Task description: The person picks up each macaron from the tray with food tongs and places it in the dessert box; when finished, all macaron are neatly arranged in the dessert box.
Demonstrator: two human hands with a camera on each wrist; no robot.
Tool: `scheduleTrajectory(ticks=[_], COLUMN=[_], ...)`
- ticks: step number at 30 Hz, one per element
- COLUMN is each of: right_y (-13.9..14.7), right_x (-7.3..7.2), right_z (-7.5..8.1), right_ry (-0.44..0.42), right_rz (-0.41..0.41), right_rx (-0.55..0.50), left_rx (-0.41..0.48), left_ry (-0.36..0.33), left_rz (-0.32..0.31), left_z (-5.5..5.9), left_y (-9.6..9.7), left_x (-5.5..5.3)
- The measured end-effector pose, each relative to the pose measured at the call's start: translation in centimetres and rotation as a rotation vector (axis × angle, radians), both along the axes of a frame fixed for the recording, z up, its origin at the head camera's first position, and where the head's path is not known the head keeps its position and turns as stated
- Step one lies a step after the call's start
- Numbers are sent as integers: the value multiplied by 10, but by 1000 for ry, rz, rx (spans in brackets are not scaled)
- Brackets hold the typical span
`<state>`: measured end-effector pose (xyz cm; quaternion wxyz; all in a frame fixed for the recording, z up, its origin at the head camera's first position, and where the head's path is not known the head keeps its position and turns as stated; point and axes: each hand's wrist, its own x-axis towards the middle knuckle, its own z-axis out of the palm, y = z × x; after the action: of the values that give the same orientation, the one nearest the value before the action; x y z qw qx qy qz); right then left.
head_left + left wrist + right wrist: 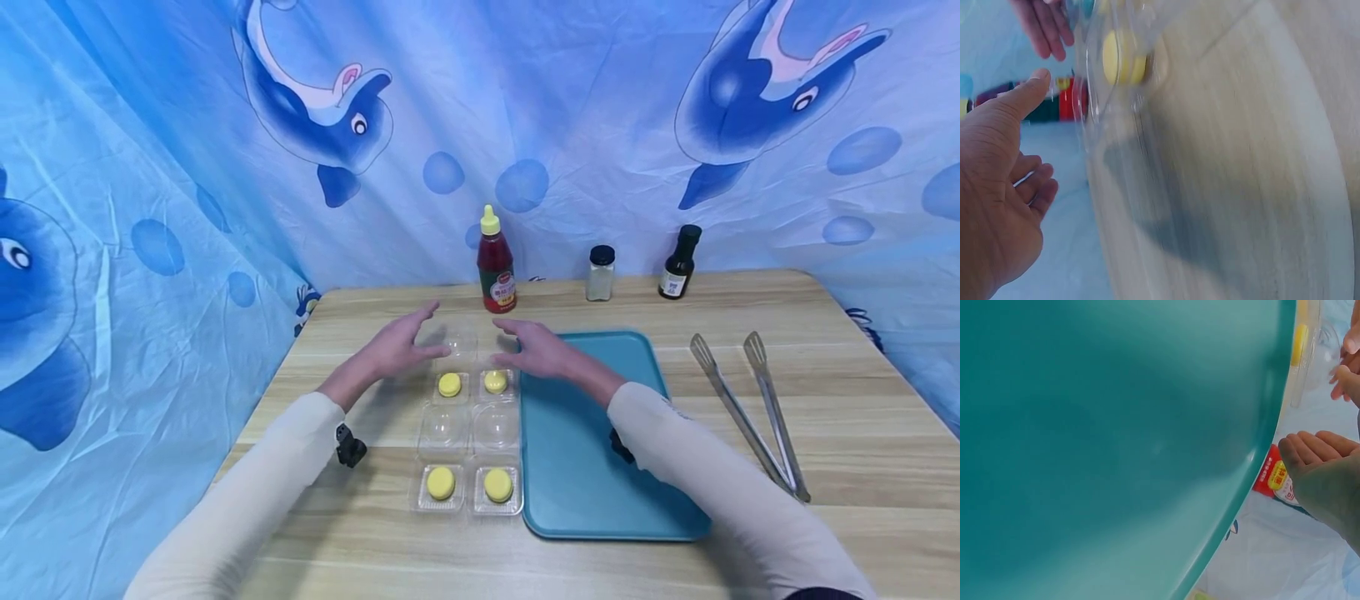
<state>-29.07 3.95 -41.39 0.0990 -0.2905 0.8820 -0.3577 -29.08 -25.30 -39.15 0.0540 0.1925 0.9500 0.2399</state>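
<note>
Clear plastic boxes with domed lids stand in two rows on the wooden table, each holding a round yellow macaron. The near pair, a left box and a right box, have their lids folded back flat. Behind them are the far-left macaron and far-right macaron. My left hand hovers left of the far boxes, fingers loosely spread and holding nothing. Opposite it, my right hand reaches in over the tray's far-left corner, relaxed and without a grip. Whether the far-right lid is down, I cannot tell.
A teal tray lies right of the boxes, with metal tongs beyond it. Along the back stand a red sauce bottle, a black-capped jar and a dark bottle. A dolphin-print curtain hangs behind.
</note>
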Motion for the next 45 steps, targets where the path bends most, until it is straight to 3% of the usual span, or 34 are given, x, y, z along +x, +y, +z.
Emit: scheduleTrajectory(ticks=[4,11,24,34,40,45], right_y=[-10,-29,-48,-56,-57,-58], right_x=[-5,-13,-16,-18,-17,-18], right_z=[-2,-5,-11,-11,-10,-9], right_ry=[-31,-85,-167,-204,-218,-217], right_rz=[-18,-46,-132,-177,-228,-277], right_rx=[-23,-81,-167,-193,-266,-402], left_rx=[43,83,39,111,146,187], left_ry=[-54,-115,-94,-112,-69,-21], left_rz=[38,42,9,15,27,34], left_z=[-6,-13,-20,-19,-17,-16], left_y=[-9,-13,-7,-5,-3,-2], left_x=[-5,-10,-10,-11,-12,-13])
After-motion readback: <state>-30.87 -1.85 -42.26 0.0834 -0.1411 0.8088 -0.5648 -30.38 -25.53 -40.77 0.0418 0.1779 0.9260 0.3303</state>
